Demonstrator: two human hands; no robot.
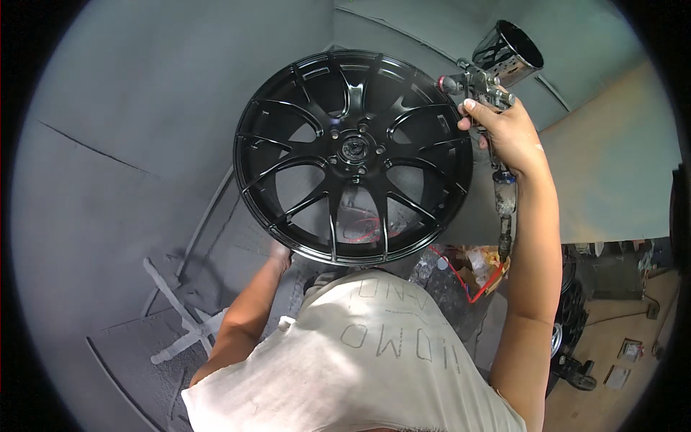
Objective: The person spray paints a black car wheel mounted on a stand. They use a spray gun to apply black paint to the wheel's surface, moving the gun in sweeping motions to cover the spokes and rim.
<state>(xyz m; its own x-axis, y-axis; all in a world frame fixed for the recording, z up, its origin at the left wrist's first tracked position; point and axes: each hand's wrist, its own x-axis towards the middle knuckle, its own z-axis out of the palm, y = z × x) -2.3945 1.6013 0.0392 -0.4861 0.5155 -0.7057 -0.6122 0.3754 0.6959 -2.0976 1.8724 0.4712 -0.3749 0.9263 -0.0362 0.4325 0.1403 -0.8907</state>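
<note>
A glossy black multi-spoke wheel rim (pixel 355 150) faces me, with a round hub and bolt holes in its middle. My right hand (pixel 509 133) is closed around a spray gun (pixel 481 83) at the rim's upper right edge. The gun's nozzle points left toward the rim, and a dark-stained paint cup (pixel 509 54) sits on top. Below the grip hangs a paint-spattered hose fitting (pixel 505 198). My left hand (pixel 281 252) reaches behind the rim's lower left edge; its fingers are hidden there, so its grip cannot be made out.
Grey paint-coated walls (pixel 144 101) surround the rim. A grey-coated stand base (pixel 191 327) stands at lower left. A red hose (pixel 471 297) runs along the floor near crumpled paper (pixel 479 263). More dark wheels (pixel 571 317) stand at lower right, beside a tan floor (pixel 597 331).
</note>
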